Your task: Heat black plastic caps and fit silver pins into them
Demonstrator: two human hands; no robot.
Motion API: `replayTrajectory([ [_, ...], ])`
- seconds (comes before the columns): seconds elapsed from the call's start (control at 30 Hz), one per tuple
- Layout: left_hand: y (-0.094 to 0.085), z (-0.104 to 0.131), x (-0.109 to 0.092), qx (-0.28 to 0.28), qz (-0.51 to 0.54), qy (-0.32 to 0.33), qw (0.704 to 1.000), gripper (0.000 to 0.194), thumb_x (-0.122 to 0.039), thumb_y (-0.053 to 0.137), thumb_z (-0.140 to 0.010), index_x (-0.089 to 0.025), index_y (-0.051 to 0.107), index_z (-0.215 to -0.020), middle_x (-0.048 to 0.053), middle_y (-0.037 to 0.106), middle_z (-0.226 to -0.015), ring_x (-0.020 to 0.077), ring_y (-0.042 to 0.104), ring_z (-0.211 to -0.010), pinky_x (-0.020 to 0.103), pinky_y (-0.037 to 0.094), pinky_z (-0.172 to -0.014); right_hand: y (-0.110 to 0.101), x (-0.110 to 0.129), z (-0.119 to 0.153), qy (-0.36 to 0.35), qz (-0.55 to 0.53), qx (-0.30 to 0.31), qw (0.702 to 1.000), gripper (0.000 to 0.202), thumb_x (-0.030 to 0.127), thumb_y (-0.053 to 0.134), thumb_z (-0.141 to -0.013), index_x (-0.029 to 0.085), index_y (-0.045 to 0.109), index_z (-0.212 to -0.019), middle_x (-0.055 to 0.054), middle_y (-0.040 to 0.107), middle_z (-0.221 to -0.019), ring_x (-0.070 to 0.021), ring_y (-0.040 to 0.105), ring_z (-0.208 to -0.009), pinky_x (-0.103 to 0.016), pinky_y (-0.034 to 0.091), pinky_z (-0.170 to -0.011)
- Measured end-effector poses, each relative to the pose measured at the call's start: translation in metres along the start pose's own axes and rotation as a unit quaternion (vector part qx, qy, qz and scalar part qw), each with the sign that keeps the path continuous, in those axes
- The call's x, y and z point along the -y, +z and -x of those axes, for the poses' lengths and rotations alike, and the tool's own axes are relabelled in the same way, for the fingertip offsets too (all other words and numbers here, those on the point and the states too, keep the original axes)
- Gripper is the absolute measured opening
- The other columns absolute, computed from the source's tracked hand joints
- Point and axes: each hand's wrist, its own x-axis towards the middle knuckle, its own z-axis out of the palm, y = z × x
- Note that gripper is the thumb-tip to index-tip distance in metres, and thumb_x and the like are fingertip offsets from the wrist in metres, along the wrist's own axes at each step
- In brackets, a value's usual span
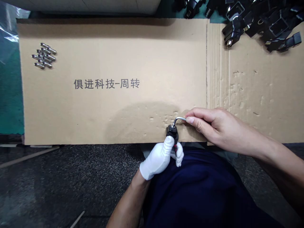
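In a white glove, my left hand (161, 155) is closed around a small black part (172, 132) at the front edge of the cardboard. A bit of red shows low on that part, and the rest of it is hidden by the glove. My bare right hand (211, 125) pinches the long arm of a silver hex key (180, 118) between thumb and fingers. The key bends downward, and its short end meets a shiny metal piece at the top of the black part. How deep it sits there I cannot tell.
Several silver metal pins (44, 56) lie grouped at the upper left of the cardboard sheet (106, 117). A heap of black parts (263, 27) covers the upper right corner. A pale block-like object (83, 6) borders the back edge, and clear plastic (10, 28) lies at the far left.
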Motion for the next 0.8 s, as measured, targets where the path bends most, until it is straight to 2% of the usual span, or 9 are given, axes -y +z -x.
replayTrajectory([
  [0.17,0.0004,-0.0005,-0.0004,-0.003,0.0,-0.003,1.0,0.079,-0.086,0.02,-0.093,-0.019,0.056,-0.072,0.003,0.058,-0.065,0.0175,0.059,-0.059,0.033,0.052,-0.067,-0.0001,-0.0016,-0.0007,0.006,-0.005,0.004,1.0,0.03,0.036,0.046,-0.109,0.024,0.07,-0.097,0.001,0.072,-0.086,-0.0149,0.06,-0.067,-0.029,0.043,-0.06],
  [0.37,0.0005,-0.001,-0.0005,-0.003,0.0,-0.007,1.0,0.08,-0.087,0.02,-0.092,-0.019,0.056,-0.071,0.004,0.058,-0.065,0.0176,0.059,-0.059,0.033,0.052,-0.066,0.0008,-0.0038,-0.0024,0.004,-0.01,0.005,1.0,0.029,0.036,0.046,-0.109,0.024,0.07,-0.098,0.0,0.076,-0.097,-0.0174,0.066,-0.081,-0.03,0.046,-0.069],
  [0.6,0.0005,-0.0009,-0.0006,-0.002,-0.001,-0.003,1.0,0.08,-0.086,0.02,-0.093,-0.019,0.056,-0.071,0.003,0.058,-0.065,0.0173,0.059,-0.059,0.033,0.052,-0.066,0.0004,-0.0037,-0.0023,0.004,-0.015,0.011,1.0,0.029,0.036,0.047,-0.109,0.024,0.07,-0.098,0.0,0.076,-0.097,-0.0177,0.067,-0.082,-0.03,0.046,-0.071],
  [0.8,0.0012,-0.001,0.001,-0.009,-0.002,-0.008,1.0,0.081,-0.088,0.019,-0.091,-0.019,0.055,-0.071,0.004,0.058,-0.065,0.0176,0.059,-0.058,0.033,0.052,-0.066,-0.0006,-0.0048,-0.0026,0.011,-0.018,0.013,1.0,0.031,0.038,0.046,-0.109,0.023,0.071,-0.1,-0.001,0.075,-0.091,-0.0176,0.064,-0.075,-0.03,0.046,-0.067],
])
